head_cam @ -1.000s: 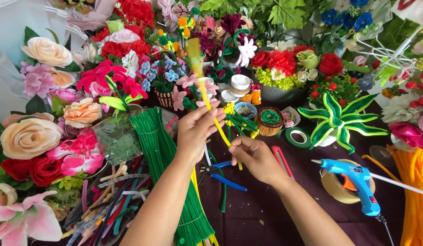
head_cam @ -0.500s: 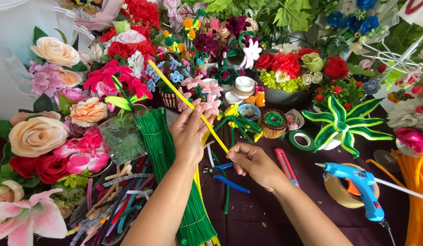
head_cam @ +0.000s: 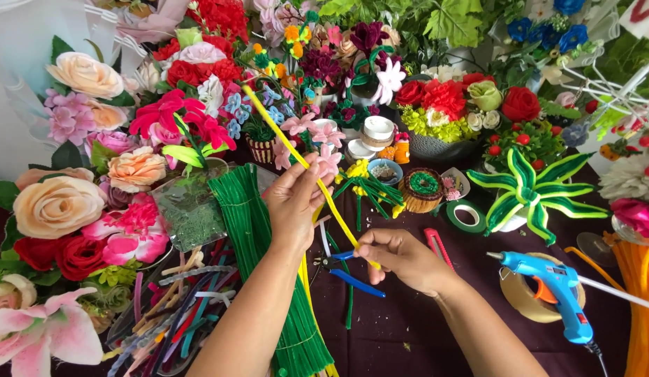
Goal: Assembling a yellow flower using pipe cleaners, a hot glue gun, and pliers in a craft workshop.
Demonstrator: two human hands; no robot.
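Note:
My left hand [head_cam: 294, 202] pinches a yellow pipe cleaner [head_cam: 282, 136] near its middle. My right hand [head_cam: 401, 257] grips the same stem's lower end. The stem runs slanted from upper left, over the flowers, down to the right hand. Blue-handled pliers [head_cam: 345, 271] lie on the dark cloth just below both hands. A thick bundle of green pipe cleaners [head_cam: 258, 237] lies under my left forearm.
Artificial flowers crowd the left and back. A blue glue gun [head_cam: 551, 293] rests on a tape roll [head_cam: 523, 297] at the right. Green floral tape [head_cam: 466, 215], a red cutter [head_cam: 436, 246], a green striped plant [head_cam: 527, 188], orange stems [head_cam: 635, 300] and mixed coloured stems [head_cam: 174, 314] surround the hands.
The yellow pipe cleaner has tilted from near upright to slanting toward the upper left. My right hand has slid down to its lower end and moved slightly lower.

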